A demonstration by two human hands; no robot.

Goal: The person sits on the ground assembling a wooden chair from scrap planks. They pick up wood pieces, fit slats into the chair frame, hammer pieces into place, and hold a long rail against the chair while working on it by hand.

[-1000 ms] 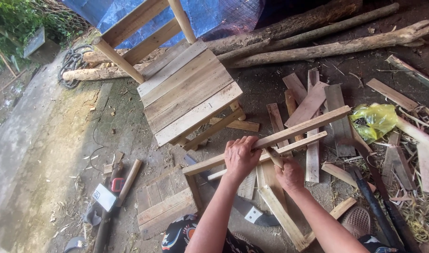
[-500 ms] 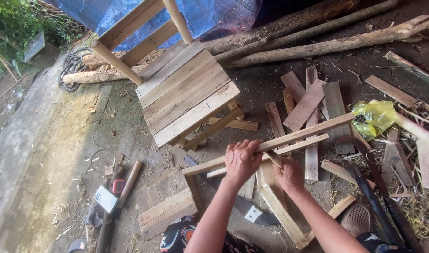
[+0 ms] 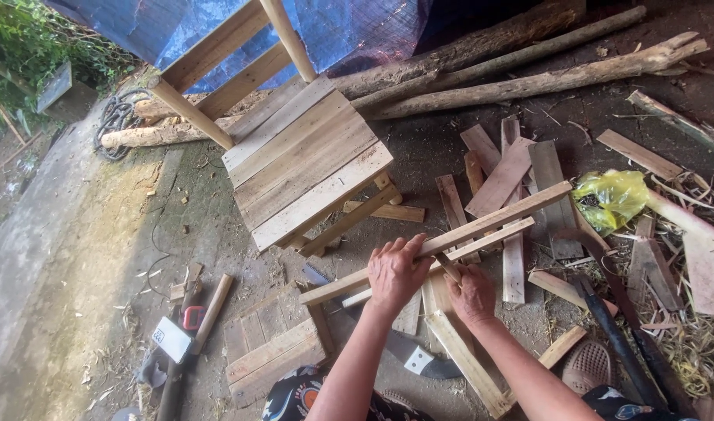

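Wooden chair [image 3: 306, 168] stands on the dirt floor, upper left — scrap boards [image 3: 513, 168] scattered right. Long slat [image 3: 489, 221] lies diagonal across centre; left hand [image 3: 396, 273] wraps around it, right hand [image 3: 470, 295] fisted just beneath on a short stick [image 3: 448, 267].

Crumpled yellow plastic bag [image 3: 616, 198] among scrap boards at right — small white label [image 3: 171, 339] on tool, lower left

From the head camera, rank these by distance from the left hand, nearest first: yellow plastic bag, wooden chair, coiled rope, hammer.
From the left hand:
1. Wooden chair, just up-left of it.
2. Hammer, lower left on the ground.
3. Yellow plastic bag, off to the right.
4. Coiled rope, far upper left.
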